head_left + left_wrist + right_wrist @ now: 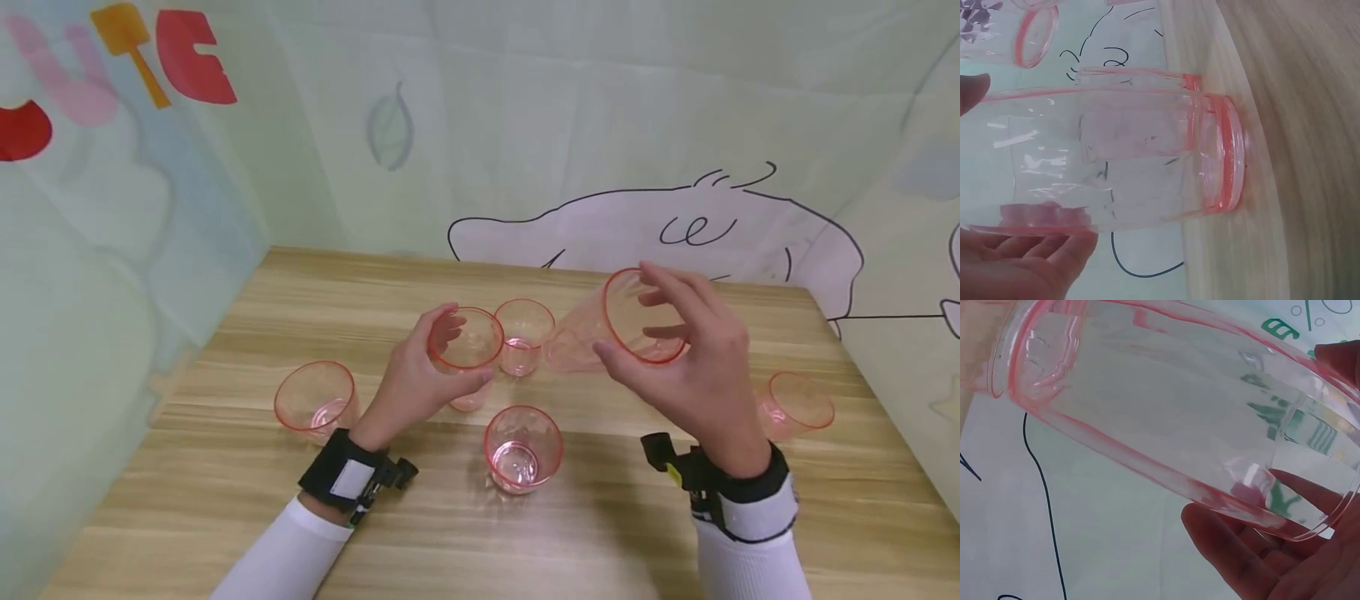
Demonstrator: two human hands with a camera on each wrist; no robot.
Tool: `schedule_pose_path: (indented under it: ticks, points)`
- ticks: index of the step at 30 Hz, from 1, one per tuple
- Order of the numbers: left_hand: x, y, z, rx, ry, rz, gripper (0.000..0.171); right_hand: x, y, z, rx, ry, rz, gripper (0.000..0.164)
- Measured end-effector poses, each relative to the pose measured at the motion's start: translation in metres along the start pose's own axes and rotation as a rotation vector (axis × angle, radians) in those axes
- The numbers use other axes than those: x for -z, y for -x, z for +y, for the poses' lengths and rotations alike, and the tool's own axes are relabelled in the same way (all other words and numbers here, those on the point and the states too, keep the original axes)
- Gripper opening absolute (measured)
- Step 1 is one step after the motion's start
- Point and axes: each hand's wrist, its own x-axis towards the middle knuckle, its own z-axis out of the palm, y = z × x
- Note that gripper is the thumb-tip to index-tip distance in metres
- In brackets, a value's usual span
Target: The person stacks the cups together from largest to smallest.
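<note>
My left hand (412, 383) grips a clear, pink-tinted plastic cup (477, 340) near its rim, thumb on one side and fingers on the other. The cup stands upright; whether its base touches the table cannot be told. On the right, my right hand (701, 367) holds a second such cup (588, 329) in the air, tilted so that its base points left and its mouth faces the right palm. In the right wrist view the thumb and fingers span this cup (1166, 419) near its rim. Both cups look empty.
More pink-rimmed cups stand on the wood-grain table (420, 533): one behind (523, 325), one in front (522, 446), one at the left (315, 400) and one at the right (798, 404). A printed cloth (300, 125) hangs behind the table.
</note>
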Motion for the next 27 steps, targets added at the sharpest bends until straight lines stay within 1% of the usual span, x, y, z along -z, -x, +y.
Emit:
schedule_pose_path:
  ticks: [3, 7, 8, 10, 14, 18, 22, 27]
  points:
    - [0.003, 0.003, 0.012, -0.003, 0.003, -0.011, 0.086, 0.000, -0.001, -0.005, -0.008, -0.027, 0.018, 0.066]
    - [0.007, 0.007, 0.030, 0.013, 0.009, -0.034, 0.083, -0.001, -0.001, -0.006, -0.007, -0.049, 0.033, 0.067]
    - [0.008, 0.007, 0.031, 0.012, 0.011, -0.039, 0.083, -0.001, -0.002, -0.007, -0.005, -0.053, 0.035, 0.067]
    - [0.007, 0.007, 0.029, 0.007, 0.021, -0.044, 0.083, -0.002, -0.002, -0.008, -0.002, -0.064, 0.037, 0.068]
    - [0.005, 0.004, 0.014, 0.001, 0.013, -0.039, 0.086, -0.005, -0.004, -0.012, 0.006, -0.108, 0.036, 0.069]
    - [0.002, 0.002, 0.000, 0.000, -0.034, -0.031, 0.087, -0.008, -0.006, -0.015, 0.021, -0.147, 0.035, 0.069]
    - [-0.001, 0.001, -0.001, -0.006, -0.060, -0.031, 0.084, -0.008, -0.007, -0.017, 0.016, -0.169, 0.046, 0.070]
    - [-0.006, 0.001, 0.001, -0.005, -0.059, -0.039, 0.084, -0.006, -0.007, -0.019, -0.003, -0.182, 0.054, 0.071]
